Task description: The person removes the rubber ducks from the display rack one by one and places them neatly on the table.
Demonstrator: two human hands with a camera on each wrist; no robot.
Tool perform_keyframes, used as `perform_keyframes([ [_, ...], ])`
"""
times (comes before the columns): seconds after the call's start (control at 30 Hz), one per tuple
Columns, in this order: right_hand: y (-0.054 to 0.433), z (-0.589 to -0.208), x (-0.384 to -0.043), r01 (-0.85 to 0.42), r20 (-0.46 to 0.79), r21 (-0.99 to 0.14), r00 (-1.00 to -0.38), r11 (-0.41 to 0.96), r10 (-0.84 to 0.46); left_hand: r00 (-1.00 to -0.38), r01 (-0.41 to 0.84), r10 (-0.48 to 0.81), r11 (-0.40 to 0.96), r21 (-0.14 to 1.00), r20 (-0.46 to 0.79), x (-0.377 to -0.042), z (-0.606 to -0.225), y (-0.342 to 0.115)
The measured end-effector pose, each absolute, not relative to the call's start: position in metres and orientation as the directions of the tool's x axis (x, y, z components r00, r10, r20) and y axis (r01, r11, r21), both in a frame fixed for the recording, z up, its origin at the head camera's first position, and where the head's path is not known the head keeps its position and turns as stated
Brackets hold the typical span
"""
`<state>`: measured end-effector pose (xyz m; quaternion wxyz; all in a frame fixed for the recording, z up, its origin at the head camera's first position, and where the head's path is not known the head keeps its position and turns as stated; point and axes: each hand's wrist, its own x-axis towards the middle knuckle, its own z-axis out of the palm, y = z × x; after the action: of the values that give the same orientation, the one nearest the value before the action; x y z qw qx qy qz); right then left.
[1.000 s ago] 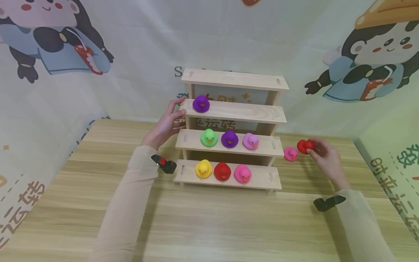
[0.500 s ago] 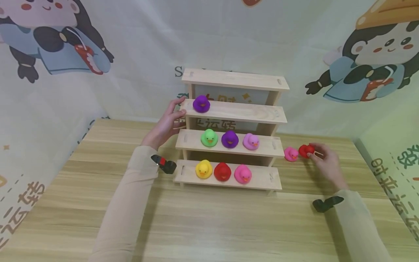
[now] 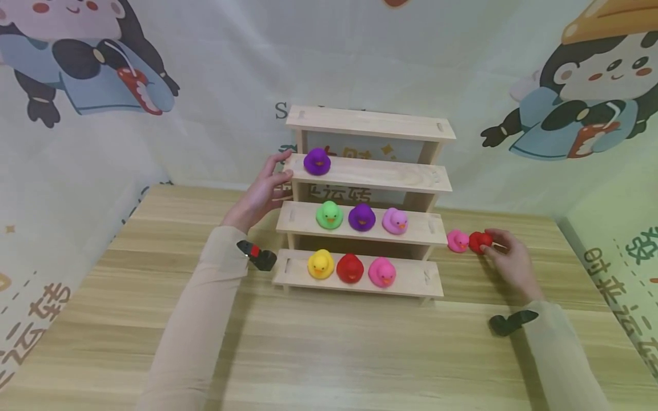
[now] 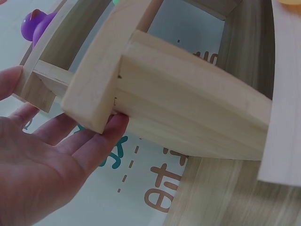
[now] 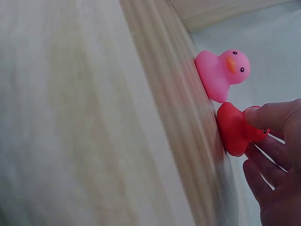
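A four-tier wooden shelf (image 3: 370,179) stands on the table, rubber ducks along its lower three tiers. My left hand (image 3: 259,193) grips its left end by the second tier from the top, near a purple rubber duck (image 3: 317,162). The left wrist view shows the thumb and fingers (image 4: 101,141) of that hand at the ends of the boards. Right of the shelf, my right hand (image 3: 511,260) pinches a red rubber duck (image 5: 233,129) by its head, its base at the tabletop. A pink rubber duck (image 3: 457,241) sits close beside it.
Green (image 3: 329,215), purple (image 3: 362,217) and light pink ducks (image 3: 394,221) share the third tier. The bottom tier carries yellow (image 3: 321,264), red (image 3: 350,268) and pink ducks (image 3: 382,272). A printed cloth (image 3: 226,85) hangs behind the wood-grain table (image 3: 329,348).
My right hand has lowered the red duck to the tabletop beside the pink one, moving slightly toward me. The left hand keeps its grip on the shelf.
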<state>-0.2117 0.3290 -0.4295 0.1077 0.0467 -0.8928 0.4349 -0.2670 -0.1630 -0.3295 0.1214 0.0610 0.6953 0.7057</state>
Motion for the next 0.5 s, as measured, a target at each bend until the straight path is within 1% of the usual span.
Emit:
perform_keyframes([
  [0.3,0.33,-0.428,-0.211,-0.132,0.178,-0.797,-0.984,0.59,0.02,-0.965,-0.086,0.251,-0.008,0.996,-0.081,-0.269,-0.33,-0.163],
  [0.5,0.327,-0.418,-0.21,-0.127,0.19,-0.802,-0.981,0.584,0.049,-0.965,-0.083,0.25,-0.001,0.997,-0.08,-0.27,-0.331,-0.163],
])
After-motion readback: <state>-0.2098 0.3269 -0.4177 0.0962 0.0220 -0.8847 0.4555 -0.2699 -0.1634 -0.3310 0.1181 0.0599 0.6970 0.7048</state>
